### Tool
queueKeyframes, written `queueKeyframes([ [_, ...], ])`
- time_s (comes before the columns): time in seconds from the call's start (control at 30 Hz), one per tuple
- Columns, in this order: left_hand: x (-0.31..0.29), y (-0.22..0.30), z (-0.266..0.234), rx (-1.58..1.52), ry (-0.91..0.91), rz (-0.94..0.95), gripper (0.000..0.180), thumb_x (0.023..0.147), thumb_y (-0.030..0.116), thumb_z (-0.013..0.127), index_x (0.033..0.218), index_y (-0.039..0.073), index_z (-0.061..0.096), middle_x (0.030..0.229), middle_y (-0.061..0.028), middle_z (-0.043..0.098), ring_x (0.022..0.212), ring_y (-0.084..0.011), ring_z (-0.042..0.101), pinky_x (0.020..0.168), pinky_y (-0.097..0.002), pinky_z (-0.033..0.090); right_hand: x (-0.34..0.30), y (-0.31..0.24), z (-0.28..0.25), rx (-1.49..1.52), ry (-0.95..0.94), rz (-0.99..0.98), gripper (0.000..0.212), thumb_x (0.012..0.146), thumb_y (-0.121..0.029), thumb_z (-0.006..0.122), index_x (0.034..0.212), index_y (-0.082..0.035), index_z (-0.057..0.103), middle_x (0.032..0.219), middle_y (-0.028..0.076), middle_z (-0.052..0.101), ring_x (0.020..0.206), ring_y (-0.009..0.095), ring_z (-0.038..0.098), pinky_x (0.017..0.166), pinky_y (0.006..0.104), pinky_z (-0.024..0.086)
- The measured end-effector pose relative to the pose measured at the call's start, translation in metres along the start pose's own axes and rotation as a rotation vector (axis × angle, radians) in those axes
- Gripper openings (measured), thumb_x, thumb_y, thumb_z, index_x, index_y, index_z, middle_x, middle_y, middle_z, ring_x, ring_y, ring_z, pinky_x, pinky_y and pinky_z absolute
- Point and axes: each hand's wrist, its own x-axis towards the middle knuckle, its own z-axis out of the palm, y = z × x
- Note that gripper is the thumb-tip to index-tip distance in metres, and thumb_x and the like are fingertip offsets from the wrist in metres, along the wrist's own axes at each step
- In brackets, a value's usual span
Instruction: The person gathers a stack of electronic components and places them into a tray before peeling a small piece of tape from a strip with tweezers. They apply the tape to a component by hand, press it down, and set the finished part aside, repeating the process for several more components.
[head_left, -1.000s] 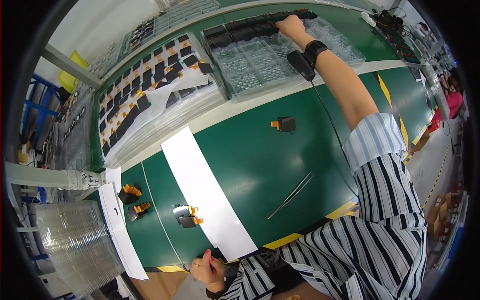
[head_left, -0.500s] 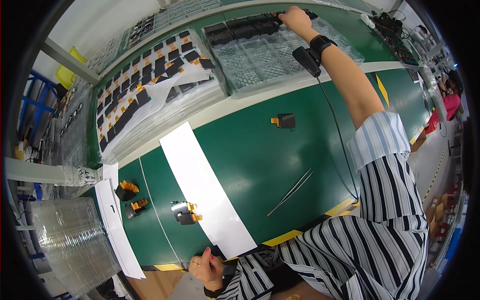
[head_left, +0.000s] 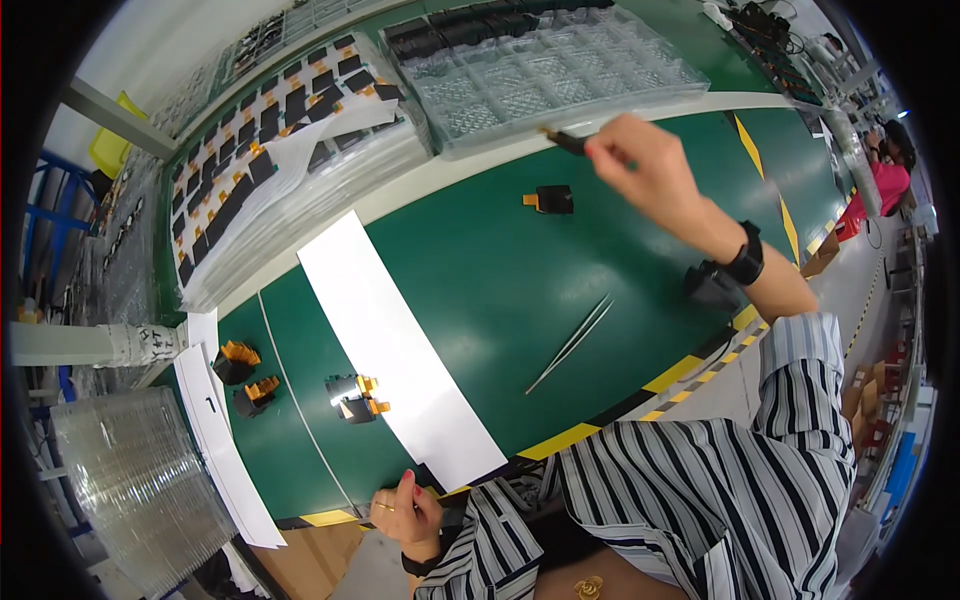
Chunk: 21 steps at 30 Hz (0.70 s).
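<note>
My right hand (head_left: 645, 175) is raised over the far side of the green bench, just in front of the clear tray. Its thumb and finger pinch a small black part with a golden tab (head_left: 568, 142). Below it, a similar black part with an orange tab (head_left: 553, 200) lies flat on the bench. Curled at the near edge, my left hand (head_left: 405, 515) sits beside the white paper strip (head_left: 400, 350); whatever is in its fingers is hidden. Black parts with orange tabs (head_left: 357, 400) lie by the strip's left edge. Metal tweezers (head_left: 570, 345) rest to its right.
The clear compartment tray (head_left: 530, 90) holds black parts along its far row. Left of it, a stack of sheets (head_left: 330, 170) carries many black parts. Two small clusters of black parts (head_left: 238, 362) stand at left, near a pile of clear trays (head_left: 140, 480). Another person (head_left: 885, 180) sits far right.
My right hand has come back from the far row of the tray toward me, now with a black part in its fingers. The view has shifted slightly; my left hand keeps its place.
</note>
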Motion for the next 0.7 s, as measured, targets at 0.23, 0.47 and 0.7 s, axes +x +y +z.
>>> queueKeyframes([
  [0.23,0.001,0.000,-0.002,-0.034,0.000,0.022,0.020,0.074,-0.007,0.049,0.089,-0.003,0.060,0.053,-0.0091,0.044,0.044,-0.0217,0.039,0.041,-0.0309,0.029,-0.037,-0.008,0.018,-0.037,-0.156,-0.213,0.015,0.072,-0.007,0.065,0.082,-0.004,0.054,0.089,0.009,0.056,0.079,0.027,0.054,0.069,0.0336,0.046],
  [0.47,0.003,-0.001,0.000,-0.054,0.022,0.027,0.019,0.074,-0.007,0.049,0.089,-0.004,0.060,0.053,-0.0091,0.044,0.043,-0.0216,0.039,0.041,-0.0313,0.028,-0.035,-0.009,0.020,0.060,-0.321,-0.070,0.021,0.073,-0.008,0.064,0.089,-0.004,0.052,0.107,0.012,0.052,0.098,0.030,0.051,0.079,0.0361,0.044],
  [0.7,0.003,0.001,-0.004,-0.019,0.001,0.014,0.019,0.074,-0.007,0.049,0.090,-0.003,0.060,0.052,-0.0089,0.045,0.043,-0.0221,0.039,0.042,-0.0316,0.029,0.047,0.048,0.031,-0.067,0.058,0.014,0.028,0.082,-0.019,0.055,0.105,-0.004,0.053,0.104,0.014,0.056,0.097,0.030,0.052,0.084,0.0355,0.042],
])
